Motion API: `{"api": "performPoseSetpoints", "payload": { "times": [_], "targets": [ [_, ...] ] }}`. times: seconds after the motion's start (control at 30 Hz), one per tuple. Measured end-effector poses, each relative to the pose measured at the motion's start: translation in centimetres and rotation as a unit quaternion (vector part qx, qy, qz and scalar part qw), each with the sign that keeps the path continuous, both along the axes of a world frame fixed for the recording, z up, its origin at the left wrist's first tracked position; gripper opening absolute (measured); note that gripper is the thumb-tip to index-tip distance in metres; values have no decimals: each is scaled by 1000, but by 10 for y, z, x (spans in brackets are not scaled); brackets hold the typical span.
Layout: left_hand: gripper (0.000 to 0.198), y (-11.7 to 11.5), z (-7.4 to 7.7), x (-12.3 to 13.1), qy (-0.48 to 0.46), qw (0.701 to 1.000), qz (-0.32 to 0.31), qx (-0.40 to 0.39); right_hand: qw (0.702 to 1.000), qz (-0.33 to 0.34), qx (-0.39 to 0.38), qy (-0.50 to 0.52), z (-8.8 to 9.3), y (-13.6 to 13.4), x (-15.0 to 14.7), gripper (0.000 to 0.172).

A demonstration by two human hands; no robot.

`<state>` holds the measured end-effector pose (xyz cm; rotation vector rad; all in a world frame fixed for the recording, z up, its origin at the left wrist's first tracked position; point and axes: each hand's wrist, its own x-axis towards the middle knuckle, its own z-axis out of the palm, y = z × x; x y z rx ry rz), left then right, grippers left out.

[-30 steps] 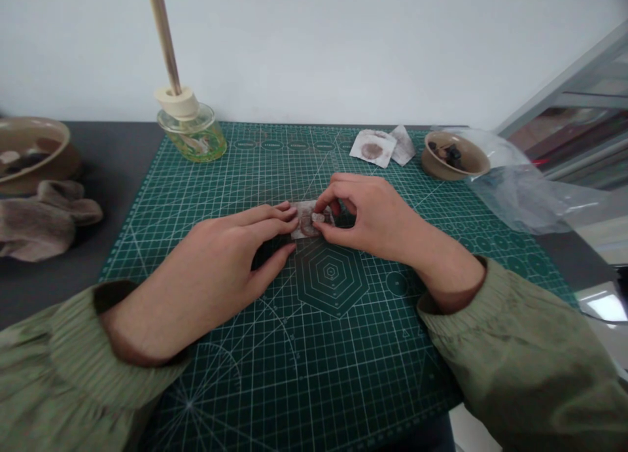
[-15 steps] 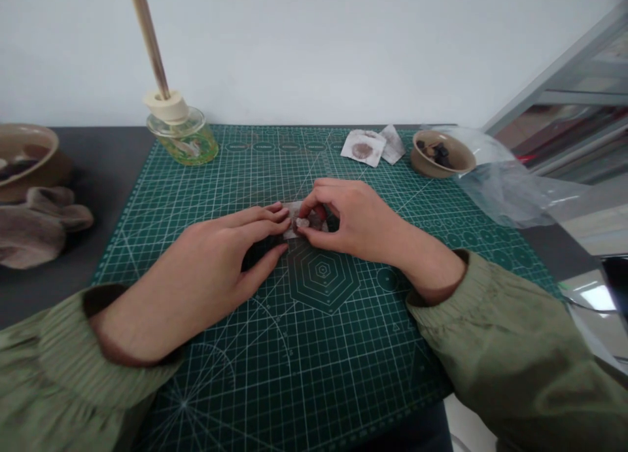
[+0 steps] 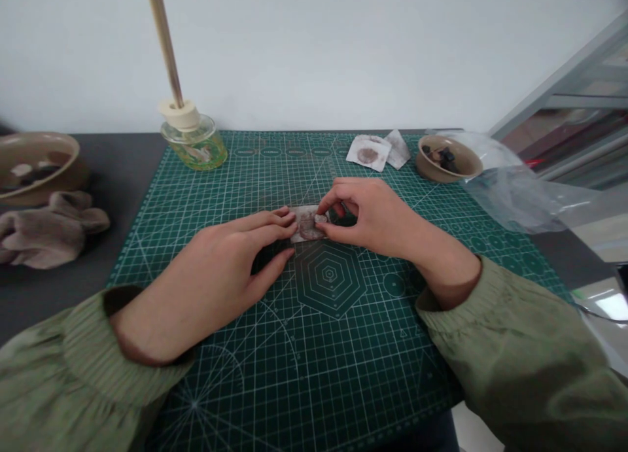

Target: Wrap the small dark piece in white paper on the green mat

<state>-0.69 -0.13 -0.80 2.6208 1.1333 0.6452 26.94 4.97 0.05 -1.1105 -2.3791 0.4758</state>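
A small pale sachet [image 3: 306,224] with a brownish round patch lies on the green cutting mat [image 3: 275,347] near its middle. My left hand [image 3: 230,262] rests on the mat with fingers stretched out, their tips pressing the sachet's left edge. My right hand [image 3: 373,213] is curled in a pinch on the sachet's right edge, thumb and forefinger closed on it. Something small and dark sits under the right fingers, mostly hidden.
A glass diffuser bottle [image 3: 193,141] with a tall stick stands at the mat's back left. Two more sachets [image 3: 375,151] and a small tan bowl [image 3: 447,159] with dark bits lie at the back right, beside a clear plastic bag [image 3: 520,190]. A larger bowl [image 3: 36,167] and brown cloth [image 3: 49,233] lie far left.
Both hands stay on the sachet; the right fingers shift slightly along its edge. The view wobbles a little from head movement.
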Motion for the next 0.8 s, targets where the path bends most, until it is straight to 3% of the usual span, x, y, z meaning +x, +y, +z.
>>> {"api": "performPoseSetpoints", "payload": {
  "times": [0.23, 0.4, 0.53, 0.7, 0.8],
  "targets": [
    [42, 0, -1, 0, -8, 1000, -1, -13, 999, 36, -14, 34, -2, -4, -7, 7],
    [42, 0, 1, 1, -4, 1000, -4, -6, 1000, 0, -1, 15, -2, -1, -9, 8],
    [43, 0, 3, 1, -1, 1000, -2, -9, 999, 32, -12, 30, -2, -1, -9, 8],
    [44, 1, 3, -1, 8, 1000, -10, -15, 1000, -6, -12, 19, -1, 0, -7, 8],
    [44, 1, 3, -2, 21, 1000, -16, 4, 999, 11, -17, 25, -1, 0, -10, 6]
  ]
}}
